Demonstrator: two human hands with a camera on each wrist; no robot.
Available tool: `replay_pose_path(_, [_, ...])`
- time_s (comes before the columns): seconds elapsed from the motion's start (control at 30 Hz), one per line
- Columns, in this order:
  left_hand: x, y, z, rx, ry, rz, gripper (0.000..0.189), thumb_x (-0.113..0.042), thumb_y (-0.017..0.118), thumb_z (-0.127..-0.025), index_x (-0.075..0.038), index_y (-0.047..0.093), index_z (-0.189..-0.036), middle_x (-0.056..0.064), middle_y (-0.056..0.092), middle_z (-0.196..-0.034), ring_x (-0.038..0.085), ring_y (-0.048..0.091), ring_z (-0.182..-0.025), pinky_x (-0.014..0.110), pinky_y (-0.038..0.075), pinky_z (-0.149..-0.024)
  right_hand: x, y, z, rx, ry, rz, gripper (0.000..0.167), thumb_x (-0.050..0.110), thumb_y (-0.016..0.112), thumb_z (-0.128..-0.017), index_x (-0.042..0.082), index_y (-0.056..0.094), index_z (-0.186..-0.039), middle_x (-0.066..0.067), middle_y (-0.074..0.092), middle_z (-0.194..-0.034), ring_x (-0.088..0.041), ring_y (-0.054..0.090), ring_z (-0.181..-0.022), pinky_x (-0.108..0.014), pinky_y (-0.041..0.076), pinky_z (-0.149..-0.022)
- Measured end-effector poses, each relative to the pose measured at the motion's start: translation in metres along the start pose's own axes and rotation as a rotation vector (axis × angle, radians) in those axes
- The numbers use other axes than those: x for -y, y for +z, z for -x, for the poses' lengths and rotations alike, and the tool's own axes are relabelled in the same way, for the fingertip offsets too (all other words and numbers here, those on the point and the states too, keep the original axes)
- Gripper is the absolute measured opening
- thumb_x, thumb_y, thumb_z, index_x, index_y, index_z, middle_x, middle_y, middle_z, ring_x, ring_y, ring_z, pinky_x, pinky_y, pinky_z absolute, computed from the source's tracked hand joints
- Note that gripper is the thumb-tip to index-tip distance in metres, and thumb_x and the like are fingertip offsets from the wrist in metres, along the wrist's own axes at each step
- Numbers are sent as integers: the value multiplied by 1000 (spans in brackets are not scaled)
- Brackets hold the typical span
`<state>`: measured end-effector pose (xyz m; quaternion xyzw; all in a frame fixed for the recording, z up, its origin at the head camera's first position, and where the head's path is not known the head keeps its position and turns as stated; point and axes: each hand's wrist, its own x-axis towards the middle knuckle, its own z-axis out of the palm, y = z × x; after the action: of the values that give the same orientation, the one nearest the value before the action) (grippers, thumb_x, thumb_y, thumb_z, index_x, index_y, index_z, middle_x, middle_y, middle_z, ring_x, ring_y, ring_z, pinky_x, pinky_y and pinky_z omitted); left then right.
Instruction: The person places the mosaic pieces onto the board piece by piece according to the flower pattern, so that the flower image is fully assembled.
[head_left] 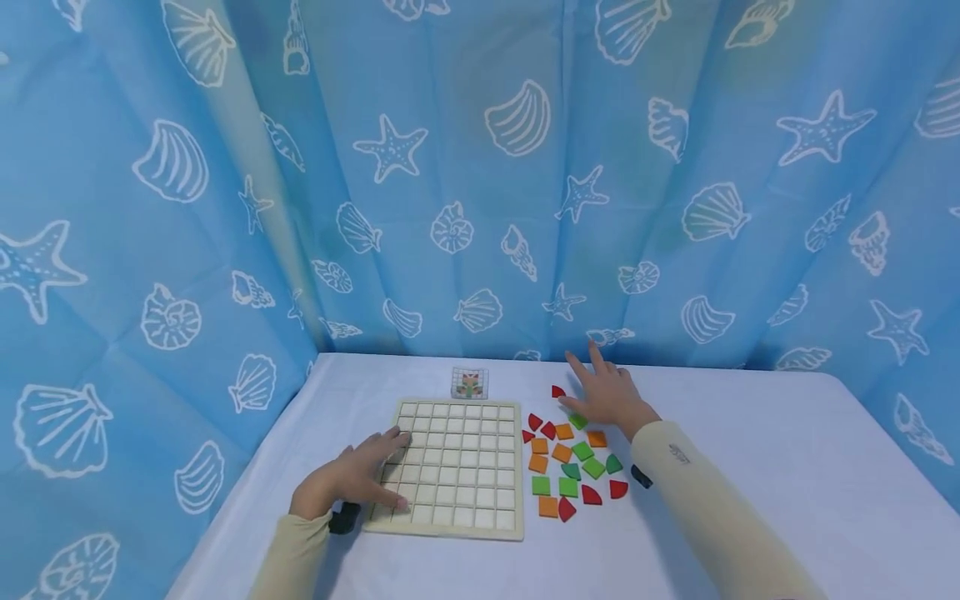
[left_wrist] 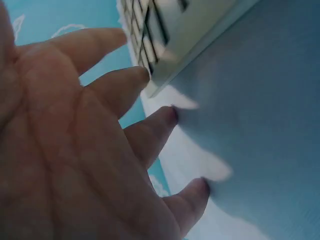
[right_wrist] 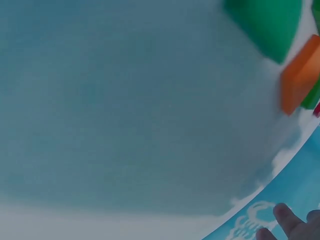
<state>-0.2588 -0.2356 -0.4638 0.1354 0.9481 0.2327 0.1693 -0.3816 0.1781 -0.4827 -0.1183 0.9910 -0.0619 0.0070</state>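
Observation:
A cream grid board (head_left: 465,467) lies flat on the white table. My left hand (head_left: 356,471) is at its left side, fingers spread, with the thumb and fingertips over the border and outer cells. In the left wrist view the left hand's fingers (left_wrist: 145,135) reach past the board's edge (left_wrist: 200,40), some with tips at the table. My right hand (head_left: 611,396) hovers by the far end of the loose tiles, fingers extended, near a red quarter-round tile (head_left: 558,391) and a light green square (head_left: 577,421). Nothing shows in its grasp.
Several orange squares (head_left: 537,463), green squares (head_left: 567,487), red quarter-rounds (head_left: 591,495) and dark green pieces (head_left: 614,463) lie scattered right of the board. A small pattern card (head_left: 469,383) sits beyond its far edge. A blue shell-print curtain (head_left: 480,208) hangs behind the table.

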Motion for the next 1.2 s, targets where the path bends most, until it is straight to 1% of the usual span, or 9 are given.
replay_pose_path(0.13, [-2,4,-3,15,-50,-50,107,-43,90,-66,-13,36,-154,14,22,-164,42,16,-151,71,9,-114,9,3,-10,43,-24,-70,95,59,63,-88,20,14,-160,-25,1,-164,-54,26,-142,-72,25,-110])
replay_pose_path(0.27, [-4,4,-6,-1,-51,-56,107,-42,90,-66,-14,36,-154,13,23,-164,42,16,-151,70,9,-115,13,3,-18,51,-34,-99,92,54,67,-88,20,20,-159,-26,12,-162,-51,30,-140,-68,32,-108])
replay_pose_path(0.4, [-3,5,-6,5,-48,-63,108,-44,90,-67,-15,34,-155,12,23,-164,41,16,-151,70,9,-115,15,2,-23,78,1,-210,77,44,73,-88,13,40,-150,-23,37,-150,-41,41,-132,-60,43,-105])
replay_pose_path(0.53, [-1,7,-6,10,-52,-66,108,-46,89,-67,-16,33,-155,11,22,-165,40,15,-152,70,9,-115,18,1,-26,117,44,-356,50,33,76,-87,9,61,-129,-17,56,-126,-32,52,-115,-49,51,-98])
replay_pose_path(0.67, [1,7,-5,-3,-43,-62,108,-46,89,-67,-15,33,-155,12,22,-164,40,15,-152,70,9,-115,20,1,-29,134,89,-450,36,27,74,-89,11,66,-120,-14,60,-118,-29,54,-109,-46,52,-96])
replay_pose_path(0.77, [1,5,-4,-8,-40,-67,108,-46,89,-67,-15,34,-155,13,22,-164,41,15,-151,71,9,-115,19,3,-32,148,107,-499,34,27,73,-90,13,67,-120,-13,61,-118,-29,54,-108,-46,52,-95])
replay_pose_path(0.9, [1,2,-3,-3,-60,-78,108,-45,89,-68,-15,33,-155,12,21,-165,41,15,-151,70,9,-115,19,6,-37,149,110,-542,33,29,74,-89,14,68,-119,-13,61,-119,-29,54,-109,-46,51,-95])
replay_pose_path(1.1, [1,4,-3,-1,-57,-57,108,-44,90,-67,-15,34,-155,13,22,-164,42,15,-151,70,8,-115,20,8,-35,139,157,-556,32,28,75,-89,13,67,-116,-11,61,-115,-28,54,-107,-43,52,-93])
replay_pose_path(1.2, [1,5,-6,-4,-44,-62,108,-45,89,-67,-15,33,-155,13,23,-164,42,16,-151,71,9,-114,21,5,-32,127,156,-545,32,25,75,-88,11,65,-115,-12,60,-112,-28,53,-106,-42,53,-92])
